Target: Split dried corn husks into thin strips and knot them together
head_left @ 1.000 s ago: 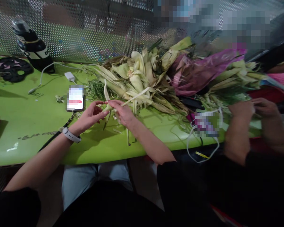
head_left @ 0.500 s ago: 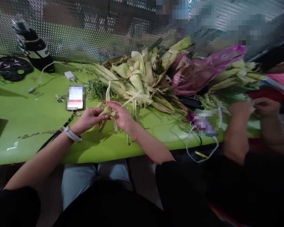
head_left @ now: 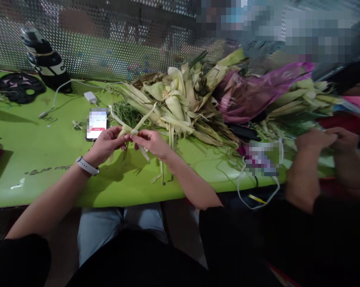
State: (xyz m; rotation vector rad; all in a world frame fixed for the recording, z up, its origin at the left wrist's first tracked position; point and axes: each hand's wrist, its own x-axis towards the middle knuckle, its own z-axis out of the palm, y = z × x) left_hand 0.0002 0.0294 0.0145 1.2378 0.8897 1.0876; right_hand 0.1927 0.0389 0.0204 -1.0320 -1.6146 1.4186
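Strips of pale corn husk (head_left: 134, 130), crossed and bunched at the middle, are pinched between my two hands above the green table (head_left: 57, 147). My left hand (head_left: 109, 142), with a white watch band at its wrist, grips the bunch from the left. From the right, my right hand (head_left: 150, 142) pinches it, the fingertips of both hands nearly meeting. Loose strip ends stick up and hang below the fingers. Just behind my left hand lies a phone (head_left: 96, 124) with a lit screen. Beyond both hands rests a large heap of corn husks (head_left: 180, 107).
A dark bottle (head_left: 48, 65) and a black mask (head_left: 21, 87) are at the back left, near a white cable adapter (head_left: 90, 97). A pink plastic bag (head_left: 246, 95) lies on the husks. To the right, another person's hands (head_left: 316, 139) work close together. A perforated metal screen (head_left: 108, 36) borders the back.
My hands have drawn together and turned the husk strips, so two ends now point up in a V instead of one upright strip. The view has shifted slightly.
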